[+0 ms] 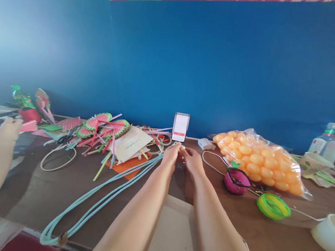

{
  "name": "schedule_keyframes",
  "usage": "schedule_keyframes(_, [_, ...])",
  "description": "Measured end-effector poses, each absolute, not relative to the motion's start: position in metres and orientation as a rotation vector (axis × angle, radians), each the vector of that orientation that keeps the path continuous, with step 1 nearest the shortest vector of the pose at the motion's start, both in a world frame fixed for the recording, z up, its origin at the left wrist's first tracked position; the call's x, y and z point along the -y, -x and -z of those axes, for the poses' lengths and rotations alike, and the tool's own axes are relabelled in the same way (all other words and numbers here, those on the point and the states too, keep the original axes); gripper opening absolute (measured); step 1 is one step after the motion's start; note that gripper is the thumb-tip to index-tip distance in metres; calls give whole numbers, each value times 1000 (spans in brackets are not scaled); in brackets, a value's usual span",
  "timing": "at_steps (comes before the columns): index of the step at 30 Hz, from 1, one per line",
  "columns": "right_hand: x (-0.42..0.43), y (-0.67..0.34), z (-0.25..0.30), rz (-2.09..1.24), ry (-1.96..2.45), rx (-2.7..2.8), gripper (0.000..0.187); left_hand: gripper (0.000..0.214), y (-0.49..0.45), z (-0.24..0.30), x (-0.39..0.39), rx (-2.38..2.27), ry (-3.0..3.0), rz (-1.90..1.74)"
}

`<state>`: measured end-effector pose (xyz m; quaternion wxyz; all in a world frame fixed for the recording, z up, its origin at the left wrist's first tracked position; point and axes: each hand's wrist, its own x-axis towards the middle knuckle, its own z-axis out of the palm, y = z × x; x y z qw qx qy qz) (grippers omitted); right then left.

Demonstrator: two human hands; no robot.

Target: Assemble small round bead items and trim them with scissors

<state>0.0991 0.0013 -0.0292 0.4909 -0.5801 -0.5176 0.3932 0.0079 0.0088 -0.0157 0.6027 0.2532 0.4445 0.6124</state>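
In the head view both my arms reach forward to the middle of the table. My left hand [170,154] and my right hand [191,160] meet there with fingers curled together. Whatever lies between the fingertips is too small and hidden to make out. Just beyond them a phone [180,128] with a lit white screen stands upright before the blue panel. A bundle of light blue tubing [107,184] runs from beside my left hand toward the table's front edge. To the right of my right hand lies a small white box [206,143].
Paper fans [103,127], sheets of paper [131,143] and black scissors [65,138] crowd the left. A bag of orange balls [257,159], a magenta pouch [236,182], green-yellow rings [273,207] and a white bowl [333,234] stand right. Another person's hand [9,130] works at far left.
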Motion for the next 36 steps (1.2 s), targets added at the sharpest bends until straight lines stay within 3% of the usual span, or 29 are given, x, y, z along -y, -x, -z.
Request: schedule_keyframes(36, [0, -97, 26, -950, 1446, 1262, 43, 17, -9, 15, -9, -1029, -576, -1410])
